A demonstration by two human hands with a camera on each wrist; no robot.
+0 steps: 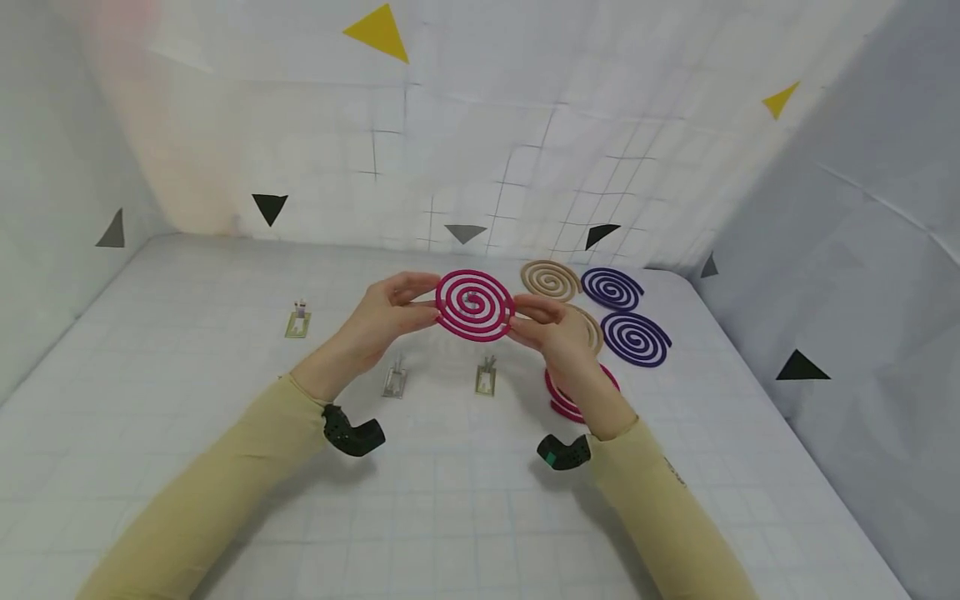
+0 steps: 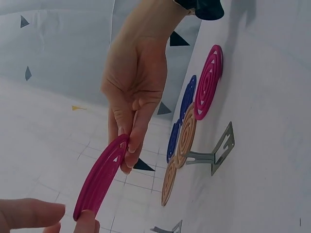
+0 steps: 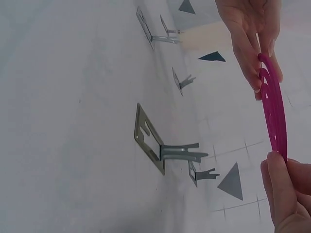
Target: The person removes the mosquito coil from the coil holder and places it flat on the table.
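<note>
Between both hands, raised above the table, is a pink mosquito coil (image 1: 475, 306). My left hand (image 1: 381, 319) pinches its left edge with thumb and fingers. The right hand (image 1: 557, 333) pinches the opposite edge, as the right wrist view also shows. Below the coil stand small metal coil stands, one (image 1: 486, 379) near the middle and another (image 1: 395, 381) to its left. Each has a flat base plate and upright prongs. A further stand (image 3: 182, 81) shows in the right wrist view. Through the held coil's gaps I see part of a stand behind it.
To the right lie two dark blue coils (image 1: 636, 339), two tan coils (image 1: 551, 280) and another pink coil (image 1: 566, 402), partly covered by the right arm. A stand (image 1: 297, 321) is at the far left. White walls (image 1: 300, 142) with triangle markers enclose the white table (image 1: 420, 517).
</note>
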